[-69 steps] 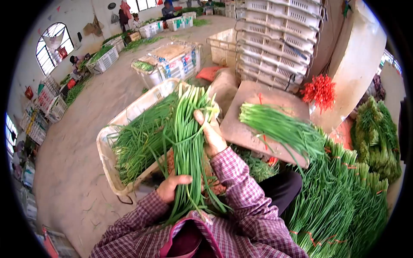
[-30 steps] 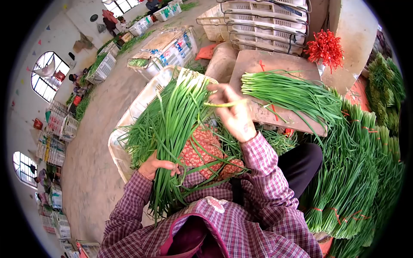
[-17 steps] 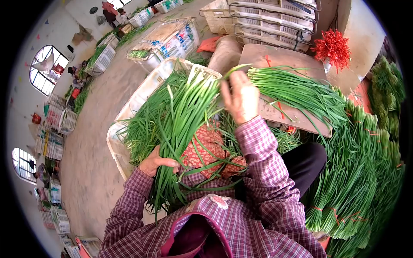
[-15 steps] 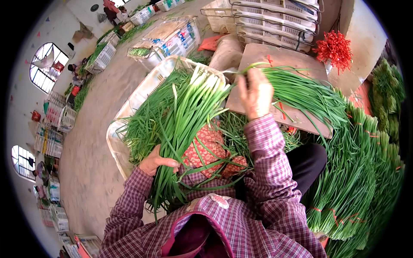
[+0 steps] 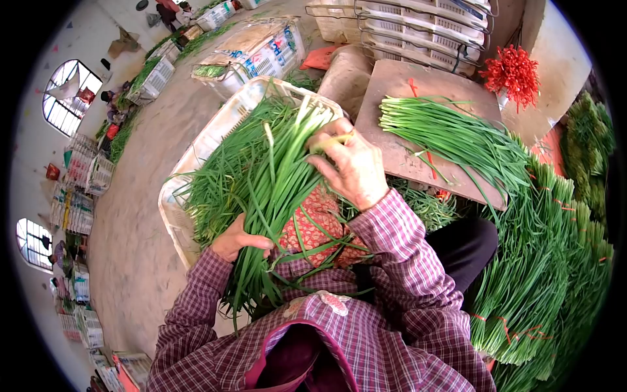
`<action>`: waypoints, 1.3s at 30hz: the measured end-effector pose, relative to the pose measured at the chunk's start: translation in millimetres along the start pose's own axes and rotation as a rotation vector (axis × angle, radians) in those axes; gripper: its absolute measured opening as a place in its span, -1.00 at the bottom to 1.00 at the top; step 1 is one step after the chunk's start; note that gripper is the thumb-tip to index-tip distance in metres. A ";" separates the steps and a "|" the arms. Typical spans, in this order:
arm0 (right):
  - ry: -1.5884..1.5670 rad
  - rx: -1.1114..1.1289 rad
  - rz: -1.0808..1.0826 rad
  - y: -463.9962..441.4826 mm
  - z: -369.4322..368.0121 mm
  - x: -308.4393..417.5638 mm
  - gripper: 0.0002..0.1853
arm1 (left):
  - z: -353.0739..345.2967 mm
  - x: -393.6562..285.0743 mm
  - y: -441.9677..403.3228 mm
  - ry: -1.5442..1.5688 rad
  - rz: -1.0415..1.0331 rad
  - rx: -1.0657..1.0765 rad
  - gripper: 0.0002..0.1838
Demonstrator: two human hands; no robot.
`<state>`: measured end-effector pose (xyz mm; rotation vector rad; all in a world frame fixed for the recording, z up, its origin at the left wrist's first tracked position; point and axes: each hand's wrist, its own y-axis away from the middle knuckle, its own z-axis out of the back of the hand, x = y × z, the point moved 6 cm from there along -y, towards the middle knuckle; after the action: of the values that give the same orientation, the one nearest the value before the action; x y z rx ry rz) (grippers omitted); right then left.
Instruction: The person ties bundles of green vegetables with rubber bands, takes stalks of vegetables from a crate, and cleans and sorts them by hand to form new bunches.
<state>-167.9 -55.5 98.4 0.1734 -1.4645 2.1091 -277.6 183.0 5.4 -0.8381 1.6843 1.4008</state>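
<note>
My left hand (image 5: 243, 242) is wrapped round the lower, leafy part of a loose bunch of garlic chives (image 5: 284, 173), thumb across the leaves. The pale stem ends point up and away. My right hand (image 5: 351, 162) is at those ends, fingers curled and pinching, with a yellowish blade (image 5: 341, 138) showing between them. Its fingertips are partly hidden. Under the bunch is a white plastic crate (image 5: 171, 209) holding more loose chives. To the right, a pile of trimmed-looking chives (image 5: 437, 127) lies on a brown board (image 5: 379, 78), over a red tie (image 5: 431, 163).
Tied chive bundles (image 5: 522, 294) are stacked at my right. A cluster of red ties (image 5: 511, 77) hangs beyond the board. Stacked white crates (image 5: 424, 32) stand at the back, and a covered crate (image 5: 261, 49) is on the floor. People are at work far left.
My right hand has moved left from the board to the pale ends of the bunch, with a blade in its fingers. My left hand keeps its grip in nearly the same place.
</note>
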 end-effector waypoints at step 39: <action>0.240 0.628 -0.165 122.6 -55.4 -17.4 -0.63 | -2.3 -43.0 -14.6 -0.659 -0.495 -0.256 -0.28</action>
<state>-204.8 -42.6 -31.5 0.2529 -0.5988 2.2898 -244.6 178.5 36.3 -0.7486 0.7485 1.3480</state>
